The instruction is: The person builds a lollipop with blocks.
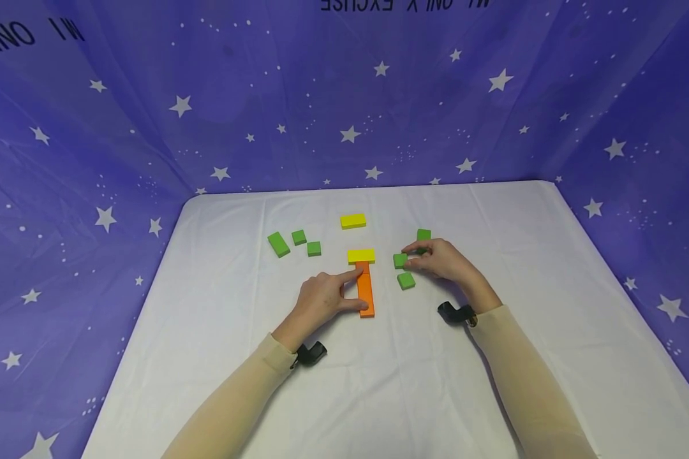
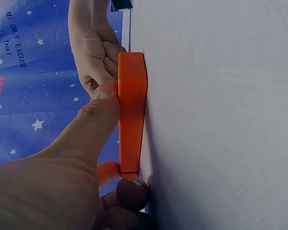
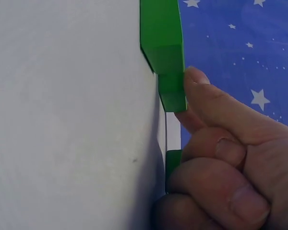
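In the head view, the thumb and index finger of my left hand (image 1: 321, 296) are spread along an orange column, pressing on its top. The column is a long orange block (image 1: 365, 294) with a small orange block (image 1: 362, 268) at its far end. Across that end lies a yellow block (image 1: 360, 256), forming a T. My right hand (image 1: 444, 260) pinches a small green square block (image 1: 400, 261) between thumb and index finger, right of the column. In the right wrist view, that small block (image 3: 173, 93) shows beside the thumb, behind a nearer green block (image 3: 162, 33).
Another green square (image 1: 406, 280) lies just nearer than the right hand, and a longer green block (image 1: 423, 234) is partly behind its fingers. A second yellow block (image 1: 353, 221) lies farther back. On the left are a green rectangle (image 1: 278, 245) and two green squares (image 1: 307, 243).
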`<state>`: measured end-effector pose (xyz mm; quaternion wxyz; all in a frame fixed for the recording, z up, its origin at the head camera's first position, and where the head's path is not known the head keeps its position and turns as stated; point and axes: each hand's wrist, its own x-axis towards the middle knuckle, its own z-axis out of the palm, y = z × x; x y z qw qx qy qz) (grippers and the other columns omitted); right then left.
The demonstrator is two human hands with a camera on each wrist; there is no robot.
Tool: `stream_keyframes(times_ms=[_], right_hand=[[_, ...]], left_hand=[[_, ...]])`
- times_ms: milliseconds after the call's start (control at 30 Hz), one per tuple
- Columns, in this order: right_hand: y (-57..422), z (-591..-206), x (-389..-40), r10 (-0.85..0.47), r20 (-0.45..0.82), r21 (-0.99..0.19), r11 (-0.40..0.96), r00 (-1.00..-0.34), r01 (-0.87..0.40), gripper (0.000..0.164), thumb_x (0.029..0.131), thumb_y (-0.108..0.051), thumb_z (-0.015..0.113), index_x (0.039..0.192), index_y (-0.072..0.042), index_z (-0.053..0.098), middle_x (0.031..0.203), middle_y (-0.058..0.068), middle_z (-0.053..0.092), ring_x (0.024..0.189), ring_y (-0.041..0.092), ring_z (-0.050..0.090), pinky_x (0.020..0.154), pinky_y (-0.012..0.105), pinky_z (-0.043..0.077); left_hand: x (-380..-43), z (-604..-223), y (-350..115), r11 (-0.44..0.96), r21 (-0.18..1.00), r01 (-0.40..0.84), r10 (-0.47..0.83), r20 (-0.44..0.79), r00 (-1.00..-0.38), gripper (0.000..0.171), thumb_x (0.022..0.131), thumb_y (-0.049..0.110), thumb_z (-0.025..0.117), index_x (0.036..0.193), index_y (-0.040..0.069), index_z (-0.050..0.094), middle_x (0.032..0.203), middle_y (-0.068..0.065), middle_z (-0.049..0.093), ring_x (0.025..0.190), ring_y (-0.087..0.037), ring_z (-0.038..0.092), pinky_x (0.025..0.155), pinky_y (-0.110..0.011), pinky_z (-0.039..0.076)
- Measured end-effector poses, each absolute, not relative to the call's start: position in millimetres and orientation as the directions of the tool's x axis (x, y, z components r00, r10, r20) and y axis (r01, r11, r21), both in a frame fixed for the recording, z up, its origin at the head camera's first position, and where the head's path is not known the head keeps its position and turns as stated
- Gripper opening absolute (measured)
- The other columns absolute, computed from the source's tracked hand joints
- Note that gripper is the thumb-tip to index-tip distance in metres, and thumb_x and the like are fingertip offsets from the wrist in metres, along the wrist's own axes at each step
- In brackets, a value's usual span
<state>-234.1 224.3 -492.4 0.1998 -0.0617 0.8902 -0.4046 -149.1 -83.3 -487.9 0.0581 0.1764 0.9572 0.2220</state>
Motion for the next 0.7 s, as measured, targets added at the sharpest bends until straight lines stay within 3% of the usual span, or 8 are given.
stream_keyframes(times_ms=[700], right_hand=[[222.4, -489.3, -232.3, -0.269, -0.234, -0.768, 0.641, -0.934, 0.008, 0.041, 0.091, -0.032, 0.085, 0.129, -0.020, 0.077, 0.056, -0.006, 0.040, 0.046, 0.012, 0.035, 0.045, 0.025, 0.033]], left_hand=[[-149.7, -486.9, -83.2, 0.841, 0.443, 0.311, 0.365, -0.040, -0.930, 0.083, 0.077, 0.063, 0.088, 0.150, 0.034, 0.062, 0.059, 0.007, 0.050, 0.051, -0.013, 0.041, 0.053, -0.026, 0.026]])
